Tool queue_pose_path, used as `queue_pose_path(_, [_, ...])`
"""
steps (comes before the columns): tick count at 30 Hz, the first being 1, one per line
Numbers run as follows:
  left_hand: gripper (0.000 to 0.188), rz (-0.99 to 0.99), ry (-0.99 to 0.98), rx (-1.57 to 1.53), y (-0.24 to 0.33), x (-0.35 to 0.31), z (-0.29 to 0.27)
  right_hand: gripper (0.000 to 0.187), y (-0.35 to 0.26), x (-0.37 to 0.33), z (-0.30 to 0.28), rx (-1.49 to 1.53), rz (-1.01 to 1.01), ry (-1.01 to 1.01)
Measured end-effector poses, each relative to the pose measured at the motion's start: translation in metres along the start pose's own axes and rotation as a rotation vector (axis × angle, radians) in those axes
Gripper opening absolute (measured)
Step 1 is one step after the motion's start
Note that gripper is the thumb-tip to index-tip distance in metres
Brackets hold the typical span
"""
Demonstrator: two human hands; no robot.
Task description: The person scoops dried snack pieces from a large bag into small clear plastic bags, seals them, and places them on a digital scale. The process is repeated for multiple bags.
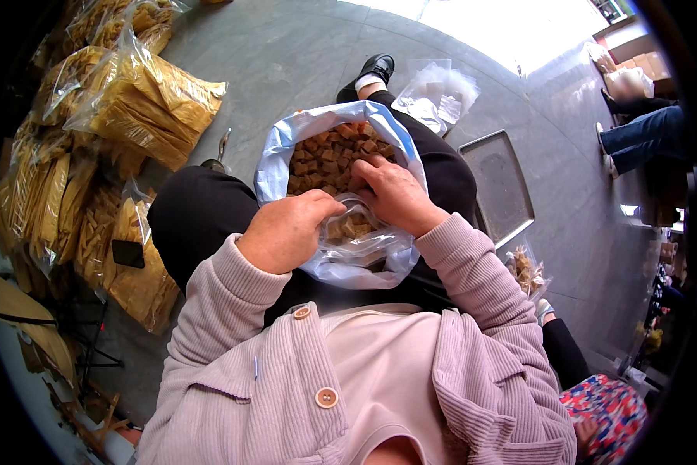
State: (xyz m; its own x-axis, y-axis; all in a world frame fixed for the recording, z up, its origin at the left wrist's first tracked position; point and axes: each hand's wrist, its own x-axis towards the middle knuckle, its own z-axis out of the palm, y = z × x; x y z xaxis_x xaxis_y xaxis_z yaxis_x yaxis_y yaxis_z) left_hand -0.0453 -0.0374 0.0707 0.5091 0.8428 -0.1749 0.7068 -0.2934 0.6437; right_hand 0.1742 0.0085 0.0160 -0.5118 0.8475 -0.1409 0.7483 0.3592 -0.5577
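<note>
Mid-frame, the left hand pinches the clear bag by its lip inside the sack; the right hand curls at the brown cubes, grip unclear; keeping that lip spread should limit spills

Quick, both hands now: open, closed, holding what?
Left hand: closed on the small clear plastic bag.
Right hand: among the small brown cubes; grip can't be told.

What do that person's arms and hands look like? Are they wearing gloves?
No gloves: the left hand and right hand are both bare. The left sleeve and right sleeve are long, soft pale pinkish-mauve cloth with thin ribbed lines all over, and they end at the wrists.
</note>
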Motion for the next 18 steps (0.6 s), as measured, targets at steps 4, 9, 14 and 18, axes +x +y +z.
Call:
queue_pose_path(4, [0.028, 0.005, -0.016, 0.026, -0.001, 0.001, 0.001, 0.030, 0.003, 0.007, 0.012, 0.002, -0.030, 0.021])
queue_pose_path(9, [0.029, 0.009, 0.002, 0.007, -0.004, 0.000, 0.002, 0.024, 0.007, 0.006, 0.011, 0.076, -0.089, 0.081])
queue_pose_path(14, [0.029, 0.016, 0.006, 0.006, -0.004, 0.001, 0.002, 0.018, 0.002, 0.001, 0.003, 0.530, 0.017, 0.321])
queue_pose_path(18, [0.029, -0.012, 0.006, 0.007, -0.002, 0.001, 0.001, 0.021, -0.003, -0.001, -0.022, 1.111, 0.283, 0.130])
